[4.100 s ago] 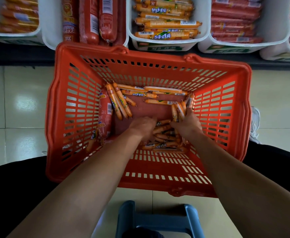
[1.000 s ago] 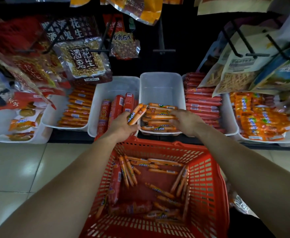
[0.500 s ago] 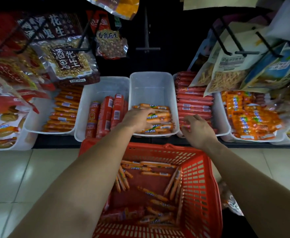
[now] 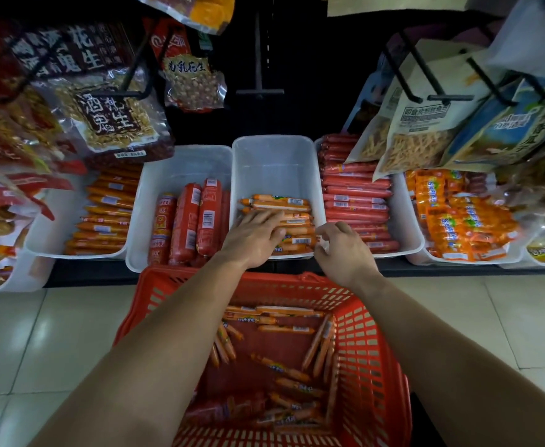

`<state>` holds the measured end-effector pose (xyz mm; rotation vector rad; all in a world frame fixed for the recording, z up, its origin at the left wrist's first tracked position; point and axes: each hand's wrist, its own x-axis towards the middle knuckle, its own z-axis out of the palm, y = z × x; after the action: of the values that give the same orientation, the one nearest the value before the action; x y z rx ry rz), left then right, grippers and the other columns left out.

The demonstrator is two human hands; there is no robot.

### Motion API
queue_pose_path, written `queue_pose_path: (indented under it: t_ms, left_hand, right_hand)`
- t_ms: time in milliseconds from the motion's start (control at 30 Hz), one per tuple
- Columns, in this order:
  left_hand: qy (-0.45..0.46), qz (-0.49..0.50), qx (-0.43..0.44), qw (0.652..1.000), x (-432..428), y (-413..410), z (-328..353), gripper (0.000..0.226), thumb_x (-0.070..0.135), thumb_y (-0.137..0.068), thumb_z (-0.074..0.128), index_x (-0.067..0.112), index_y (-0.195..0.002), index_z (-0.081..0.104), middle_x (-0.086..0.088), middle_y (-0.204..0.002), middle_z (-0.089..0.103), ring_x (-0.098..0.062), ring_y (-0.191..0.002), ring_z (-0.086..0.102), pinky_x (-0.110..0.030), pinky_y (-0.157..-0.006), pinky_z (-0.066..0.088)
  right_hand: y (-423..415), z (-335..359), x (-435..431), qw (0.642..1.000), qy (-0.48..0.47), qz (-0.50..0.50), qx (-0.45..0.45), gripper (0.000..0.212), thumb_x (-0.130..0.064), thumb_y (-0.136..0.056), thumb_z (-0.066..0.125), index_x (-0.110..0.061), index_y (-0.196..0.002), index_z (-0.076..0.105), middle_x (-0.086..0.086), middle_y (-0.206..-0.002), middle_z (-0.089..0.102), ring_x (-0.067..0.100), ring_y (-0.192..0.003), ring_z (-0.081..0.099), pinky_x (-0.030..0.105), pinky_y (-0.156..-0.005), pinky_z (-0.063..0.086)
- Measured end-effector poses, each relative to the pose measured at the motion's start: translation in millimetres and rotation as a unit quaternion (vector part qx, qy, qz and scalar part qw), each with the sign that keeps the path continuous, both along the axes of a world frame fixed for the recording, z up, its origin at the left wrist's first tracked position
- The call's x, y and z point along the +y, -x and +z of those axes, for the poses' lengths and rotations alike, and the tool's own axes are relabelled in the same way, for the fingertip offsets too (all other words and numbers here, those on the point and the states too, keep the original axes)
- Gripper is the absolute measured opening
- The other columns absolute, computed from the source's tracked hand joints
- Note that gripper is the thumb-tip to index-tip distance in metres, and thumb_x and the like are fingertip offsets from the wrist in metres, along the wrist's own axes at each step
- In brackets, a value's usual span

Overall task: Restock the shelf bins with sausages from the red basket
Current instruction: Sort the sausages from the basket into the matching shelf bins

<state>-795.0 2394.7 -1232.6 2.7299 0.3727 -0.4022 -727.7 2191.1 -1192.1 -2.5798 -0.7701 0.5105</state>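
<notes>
Mid-frame, I see the left hand (image 4: 251, 240) flat on sausages (image 4: 279, 202) in the centre bin (image 4: 274, 166) — right hand (image 4: 342, 250) beside it, loosely curled, empty.

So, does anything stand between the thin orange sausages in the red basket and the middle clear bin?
Nothing visible does. The clear plastic bin is open-topped, its rear half bare. The red plastic basket stands just before it. Only the left hand lies on the orange sausages stacked at its front.

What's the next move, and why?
Probably reach both hands into the red slotted plastic basket for a handful: left hand lies flat on thin orange sausages in the middle translucent bin, right hand looks empty, and loose sausages remain in the basket.
</notes>
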Motion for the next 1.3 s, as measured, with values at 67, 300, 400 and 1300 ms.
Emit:
queue_pose_path:
  t_ms: [67, 300, 400, 1300]
  left_hand:
    - [-0.012, -0.002, 0.008, 1.0, -2, -4, -2, 0.054, 0.048, -0.106, 0.021, 0.036, -0.159, 0.011, 0.009, -0.167, 0.007, -0.02, -0.154, 0.002, -0.048, -0.124, 0.004]
    - [0.004, 0.003, 0.039, 0.999, -2, -5, 7, 0.063, 0.052, -0.105, 0.025, 0.032, -0.159, 0.0, 0.003, -0.167, -0.008, -0.02, -0.153, -0.008, -0.043, -0.124, -0.002]
    - [0.051, 0.053, -0.013, 0.997, -5, 17, 25, 0.065, 0.052, -0.103, 0.037, 0.031, -0.159, 0.012, 0.005, -0.167, 0.007, -0.02, -0.153, 0.009, -0.042, -0.122, 0.015]
    - [0.125, 0.248, 0.14, 0.95, -75, 268, -5, 0.051, 0.043, -0.085, 0.065, 0.024, -0.131, 0.057, -0.011, -0.13, 0.058, -0.032, -0.12, 0.055, -0.035, -0.098, 0.045]
  right_hand:
    - [0, -2, -4, 1.0, 0.008, -0.004, 0.001, 0.035, -0.027, -0.096, 0.055, -0.021, -0.131, 0.056, 0.002, -0.127, 0.054, 0.023, -0.119, 0.052, 0.039, -0.093, 0.048]
    - [-1, -7, -17, 0.999, 0.03, -0.019, 0.012, 0.038, -0.025, -0.094, 0.057, -0.02, -0.131, 0.056, 0.003, -0.129, 0.054, 0.025, -0.119, 0.053, 0.041, -0.095, 0.048]
    - [3, 0, -19, 0.999, 0.035, -0.018, 0.011, 0.038, -0.025, -0.093, 0.057, -0.02, -0.131, 0.057, 0.004, -0.129, 0.054, 0.026, -0.12, 0.052, 0.042, -0.097, 0.048]
    - [172, -64, -51, 0.966, 0.188, 0.075, 0.161, 0.055, -0.034, -0.088, 0.056, -0.017, -0.139, 0.049, 0.018, -0.142, 0.049, 0.043, -0.128, 0.05, 0.047, -0.103, 0.046]
